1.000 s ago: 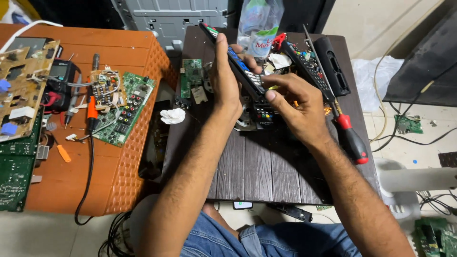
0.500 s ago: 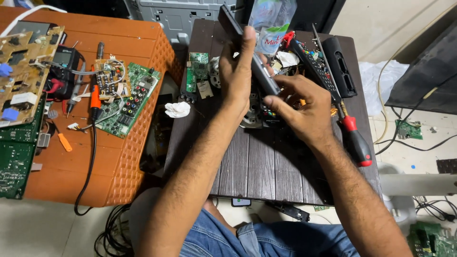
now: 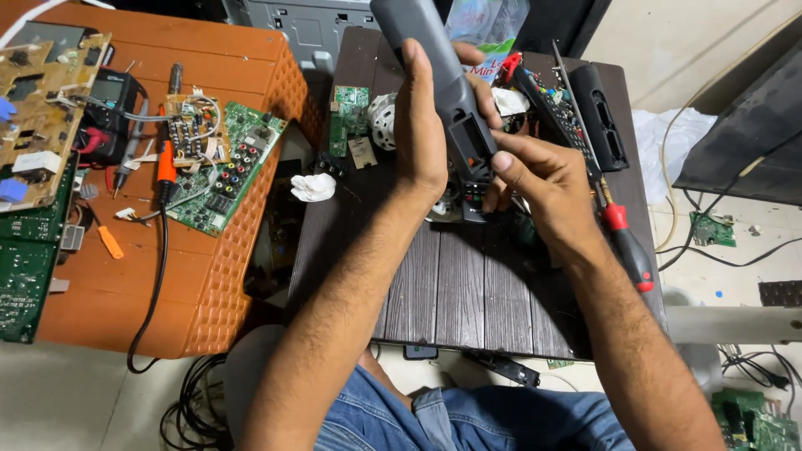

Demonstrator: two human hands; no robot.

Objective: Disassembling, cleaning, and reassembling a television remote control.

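Head view | dark slatted table (image 3: 468,292) beside orange table (image 3: 109,276) | both hands (image 3: 422,138) clasp grey remote (image 3: 443,79) | cables on floor (image 3: 188,409)

— Where does the camera sit?

— On the person's head, looking steeply down over both forearms, which come in from the bottom edge and meet just above the middle of the frame.

— How near is it?

— Close. The left hand (image 3: 422,134) and the right hand (image 3: 543,179) fill the centre, and the grey remote (image 3: 447,83) they hold rises toward the lens until its tip is cut off by the top edge.

— What else does the view take in?

— The dark worktop (image 3: 468,292) fills the centre, an orange worktop (image 3: 125,276) the left third, bare floor the right edge, and denim at the bottom.

— Any second view?

— No, just this one, so nothing is shared.
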